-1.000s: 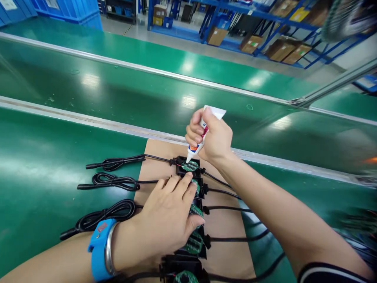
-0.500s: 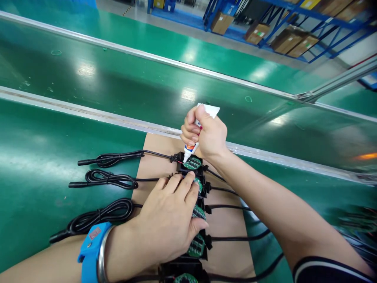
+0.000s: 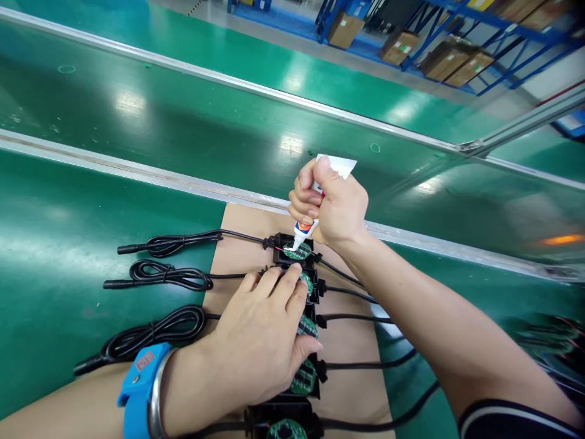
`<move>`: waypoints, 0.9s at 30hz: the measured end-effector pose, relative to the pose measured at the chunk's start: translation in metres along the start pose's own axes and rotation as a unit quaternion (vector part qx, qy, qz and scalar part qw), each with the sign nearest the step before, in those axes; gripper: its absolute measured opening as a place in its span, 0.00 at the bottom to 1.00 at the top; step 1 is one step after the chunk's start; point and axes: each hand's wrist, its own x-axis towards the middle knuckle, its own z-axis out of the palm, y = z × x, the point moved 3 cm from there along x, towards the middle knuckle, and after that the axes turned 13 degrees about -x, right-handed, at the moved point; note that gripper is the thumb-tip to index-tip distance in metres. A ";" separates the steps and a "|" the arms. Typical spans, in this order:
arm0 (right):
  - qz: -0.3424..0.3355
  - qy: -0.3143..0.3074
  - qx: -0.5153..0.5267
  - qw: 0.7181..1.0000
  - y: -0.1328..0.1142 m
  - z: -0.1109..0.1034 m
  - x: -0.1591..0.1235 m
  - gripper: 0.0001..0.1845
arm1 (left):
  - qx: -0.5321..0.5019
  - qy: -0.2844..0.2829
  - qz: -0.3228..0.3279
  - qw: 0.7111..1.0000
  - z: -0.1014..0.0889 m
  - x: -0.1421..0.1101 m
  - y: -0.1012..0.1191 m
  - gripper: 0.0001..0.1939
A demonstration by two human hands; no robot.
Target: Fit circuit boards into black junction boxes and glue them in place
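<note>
- A white squeeze tube with a red, orange and blue label [image 3: 304, 228] is tilted nozzle down, above the farthest of a row of black plastic housings, a small white streak at its tip.
- The right hand [image 3: 337, 204] has its fingers curled tightly around this tube, thumb near the flat white end; the nozzle points down past the little finger.
- Under the nozzle lies a round green circuit board [image 3: 300, 251], inside the open farthest black housing [image 3: 284, 239]; whether the tip touches the board cannot be told.
- The left hand [image 3: 260, 341] lies palm down over the row, fingers outstretched and thumb set wide apart; the index fingertip is at the near edge of the farthest housing. What lies beneath the palm is hidden.
- Partly visible beside the left hand are more green boards in black housings, the nearest board [image 3: 287, 430] at the bottom edge.
- Black cables run out on both sides; on the left, three tied black cable coils [image 3: 167, 276] lie one below another.
- The housings rest on a brown cardboard sheet [image 3: 351, 344], laid on a glossy green worktop [image 3: 59, 244].
- A blue wristband [image 3: 144, 369] and a silver metal bangle [image 3: 156, 393] circle the left wrist.
- Beyond stands a blue metal rack [image 3: 292, 24] with brown cardboard boxes [image 3: 345, 29].
</note>
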 end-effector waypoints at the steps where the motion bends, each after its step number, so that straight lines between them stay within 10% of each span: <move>1: -0.002 -0.001 0.003 1.000 -0.001 -0.001 -0.001 0.32 | 0.000 -0.001 -0.001 1.000 0.000 0.000 0.000 0.32; 27: -0.002 0.002 -0.007 1.000 -0.006 -0.020 -0.003 0.31 | 0.007 -0.002 0.004 1.000 -0.003 0.001 0.000 0.31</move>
